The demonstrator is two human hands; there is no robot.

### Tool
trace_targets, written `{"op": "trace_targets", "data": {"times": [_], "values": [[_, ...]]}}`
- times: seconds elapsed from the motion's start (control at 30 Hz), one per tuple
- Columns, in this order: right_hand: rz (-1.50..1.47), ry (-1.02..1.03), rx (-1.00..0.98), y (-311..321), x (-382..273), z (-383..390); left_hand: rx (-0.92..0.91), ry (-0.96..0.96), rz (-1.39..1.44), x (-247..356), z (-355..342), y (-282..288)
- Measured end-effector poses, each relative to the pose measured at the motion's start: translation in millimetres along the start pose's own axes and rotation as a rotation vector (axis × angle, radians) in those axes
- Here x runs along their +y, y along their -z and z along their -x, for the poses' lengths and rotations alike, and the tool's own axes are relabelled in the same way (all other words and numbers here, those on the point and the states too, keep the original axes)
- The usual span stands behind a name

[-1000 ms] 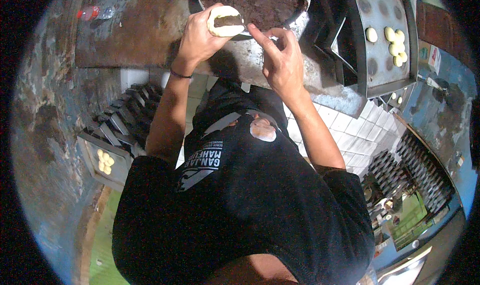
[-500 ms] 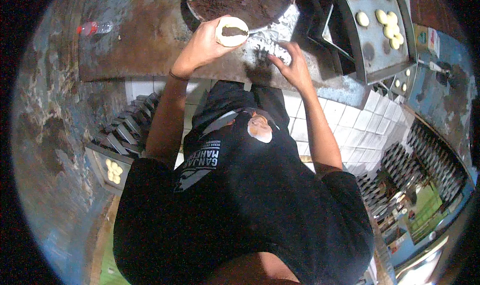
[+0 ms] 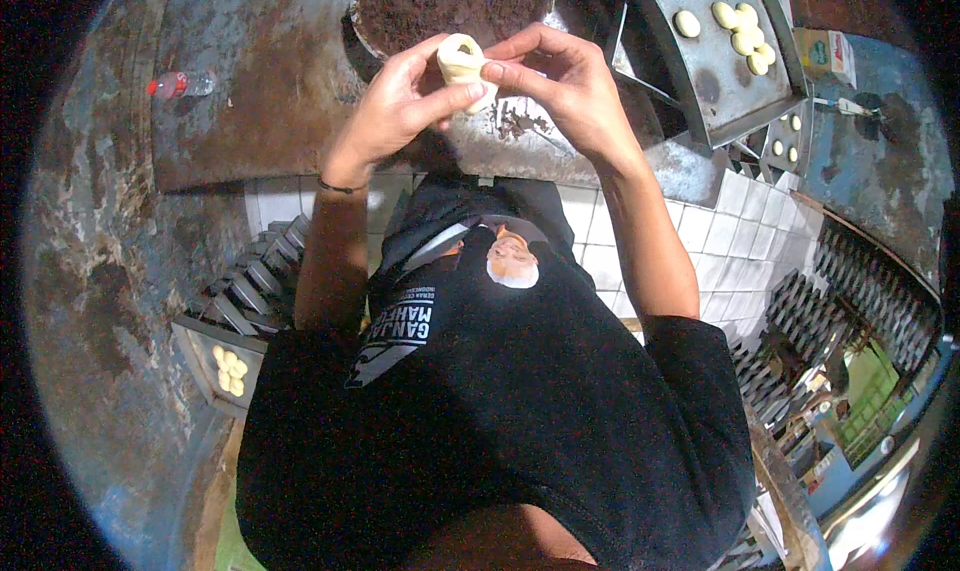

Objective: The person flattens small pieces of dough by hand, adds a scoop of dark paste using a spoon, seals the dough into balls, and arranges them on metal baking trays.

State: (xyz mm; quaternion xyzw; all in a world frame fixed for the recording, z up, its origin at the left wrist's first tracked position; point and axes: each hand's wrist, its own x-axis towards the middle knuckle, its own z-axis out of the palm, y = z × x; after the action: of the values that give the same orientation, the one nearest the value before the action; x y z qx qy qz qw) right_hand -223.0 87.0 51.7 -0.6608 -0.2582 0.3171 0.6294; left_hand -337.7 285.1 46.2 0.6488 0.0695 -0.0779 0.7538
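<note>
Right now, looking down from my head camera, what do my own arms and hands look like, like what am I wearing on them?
Your black T-shirt has short sleeves, leaving both forearms uncovered. A thin, dark wristband circles your left wrist; your right wrist has none. Your left hand and right hand are gloveless, with no rings visible.

Pale yellow dough piece (image 3: 461, 69) is being held above the surface (image 3: 280, 121), inward of its near edge. It's forming a soft pouch, far end gaping, dark filling showing inside the opening.
</note>
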Motion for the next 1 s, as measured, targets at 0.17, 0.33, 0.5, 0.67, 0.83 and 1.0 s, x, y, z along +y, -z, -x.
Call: {"op": "trace_targets", "data": {"times": [0.17,0.33,0.5,0.67,0.83,1.0], "values": [[0.577,0.364,0.062,-20.3,-61.4,6.1,0.209,-0.009,0.147,-8.0,3.7,-10.4],[0.807,0.54,-0.133,-13.9,-60.5,-14.7,0.267,0.014,0.227,10.1,-1.3,-23.1],[0.663,0.437,-0.046,-2.3,-71.0,-14.8,0.158,0.093,0.523,14.5,-0.7,-19.4],[0.528,0.33,0.06,1.2,-65.6,-10.6,0.281,-0.127,0.077,19.5,-5.5,-38.9],[0.53,0.476,0.086,7.8,-74.7,-6.7,0.332,-0.074,0.342,26.9,-15.7,-44.3],[0.612,0.587,0.05,27.5,-66.0,-16.9,0.282,0.068,0.497,36.4,-28.4,-56.0]]}}
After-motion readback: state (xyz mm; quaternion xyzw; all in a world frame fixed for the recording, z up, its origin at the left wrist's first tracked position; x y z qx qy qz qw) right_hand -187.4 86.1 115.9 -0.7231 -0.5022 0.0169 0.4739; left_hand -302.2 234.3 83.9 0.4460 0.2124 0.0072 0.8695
